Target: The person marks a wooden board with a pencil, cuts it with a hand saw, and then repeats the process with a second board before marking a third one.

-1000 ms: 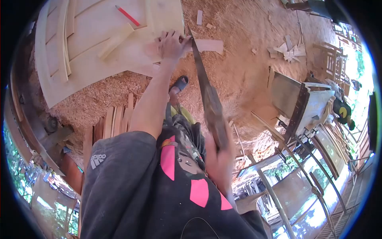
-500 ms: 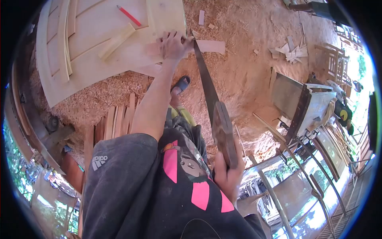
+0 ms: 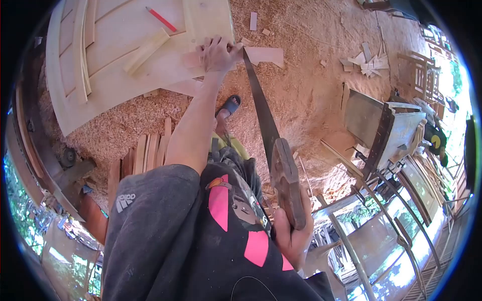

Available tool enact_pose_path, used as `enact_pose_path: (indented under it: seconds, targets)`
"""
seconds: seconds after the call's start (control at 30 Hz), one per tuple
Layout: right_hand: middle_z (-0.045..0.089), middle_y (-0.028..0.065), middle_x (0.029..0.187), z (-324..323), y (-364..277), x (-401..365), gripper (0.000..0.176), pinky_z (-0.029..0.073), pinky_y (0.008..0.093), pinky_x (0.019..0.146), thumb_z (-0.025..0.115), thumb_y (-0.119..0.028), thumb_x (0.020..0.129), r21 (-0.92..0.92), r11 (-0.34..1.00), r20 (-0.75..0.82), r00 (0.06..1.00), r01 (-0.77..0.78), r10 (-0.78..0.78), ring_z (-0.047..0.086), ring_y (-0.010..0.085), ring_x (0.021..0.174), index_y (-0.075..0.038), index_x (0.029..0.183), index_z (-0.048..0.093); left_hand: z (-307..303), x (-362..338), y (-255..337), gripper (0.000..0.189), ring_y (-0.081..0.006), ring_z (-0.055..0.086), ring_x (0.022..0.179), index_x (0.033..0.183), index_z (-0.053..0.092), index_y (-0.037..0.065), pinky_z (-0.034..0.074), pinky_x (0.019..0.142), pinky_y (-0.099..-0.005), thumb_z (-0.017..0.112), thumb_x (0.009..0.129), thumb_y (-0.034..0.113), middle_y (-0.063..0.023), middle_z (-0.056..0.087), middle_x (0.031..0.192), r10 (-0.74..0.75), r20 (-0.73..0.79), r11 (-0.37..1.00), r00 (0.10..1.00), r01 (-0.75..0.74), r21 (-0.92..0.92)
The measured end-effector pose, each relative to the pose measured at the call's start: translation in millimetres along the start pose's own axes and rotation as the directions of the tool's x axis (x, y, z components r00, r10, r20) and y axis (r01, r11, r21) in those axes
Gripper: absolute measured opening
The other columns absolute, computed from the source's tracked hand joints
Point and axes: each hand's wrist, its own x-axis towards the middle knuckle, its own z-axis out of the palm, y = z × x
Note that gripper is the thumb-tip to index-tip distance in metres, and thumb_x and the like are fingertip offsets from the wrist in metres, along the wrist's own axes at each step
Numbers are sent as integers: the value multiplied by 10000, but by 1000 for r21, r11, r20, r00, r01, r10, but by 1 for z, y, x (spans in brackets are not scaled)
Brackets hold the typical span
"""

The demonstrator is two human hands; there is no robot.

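Your right grip (image 3: pixel 296 233) is wrapped round the saw (image 3: pixel 260 100); your left grip (image 3: pixel 218 55), fingers spread, presses the thin strip (image 3: pixel 271 56) beneath it; best to stroke straight and lightly, those fingertips clear of the teeth

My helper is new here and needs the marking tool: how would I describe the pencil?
Find the large pale panelled board under the left hand. On it, just beyond the short slanting loose strip, lies a slim pencil. It is bright red, while the strips around it are pale wood.
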Motion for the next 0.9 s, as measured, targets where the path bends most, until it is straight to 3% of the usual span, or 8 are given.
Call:
enact_pose_path:
  seconds: [0.1,0.2,0.37,0.43,0.5,0.6,0.73,0.9]
  targets:
    - [647,291,1305,41,25,62,566,535,443,967,590,-148,1012,-51,998,-5,1000,26,-26,673,425,1198,10,1526,414,1,-3,0,416,-220,591,1034,820,718,230,361,926,-452,699,867,642,44,671,929,6,-5,1000,1000,-6,0]
    - [689,264,823,117,67,208,461,515,546,701,588,-249,1017,35,998,-61,997,46,-44,679,495,808,14,1384,497,1,3,-1,422,-224,596,1024,819,719,233,361,919,-453,691,872,651,41,674,934,11,-21,999,1000,-10,34]
    - [688,305,931,69,21,149,478,528,512,755,584,-244,1020,35,998,7,999,-47,46,687,485,888,20,1408,494,11,6,-5,454,-233,598,1020,821,718,219,358,913,-463,680,872,669,39,681,956,13,-11,1000,1000,-12,7]
    - [631,299,1304,30,26,56,556,530,453,956,595,-162,1008,2,998,8,998,68,-68,651,461,1188,21,1507,433,4,-2,-4,481,-234,595,1029,813,707,204,356,913,-470,667,874,680,38,683,970,31,-36,999,999,-30,41]
    - [614,273,1372,0,13,-11,582,515,454,1014,603,-140,1002,15,1000,4,1000,-26,26,643,451,1228,36,1522,409,-4,-1,1,443,-237,584,1055,827,712,204,362,927,-478,678,878,642,30,679,982,16,8,999,1000,-16,29]
    - [600,281,1397,21,25,15,587,507,454,1040,608,-130,1000,21,1000,-11,1000,-12,12,630,444,1261,41,1522,403,-9,0,4,409,-237,572,1081,837,715,204,367,939,-484,685,882,609,25,675,992,-3,61,1000,998,2,23]
    - [669,276,734,117,71,197,408,513,549,651,600,-243,1026,15,991,-96,987,134,-132,682,497,736,18,1330,525,-9,0,4,467,-235,589,1032,814,702,187,371,914,-468,672,885,647,21,669,945,4,15,999,1000,-5,38]
    - [698,279,877,63,23,129,422,529,512,701,601,-250,1028,62,996,6,998,-67,66,719,462,837,30,1334,525,9,4,-4,494,-247,594,1001,775,685,174,387,902,-473,680,867,659,17,669,952,51,-70,999,996,-50,16]
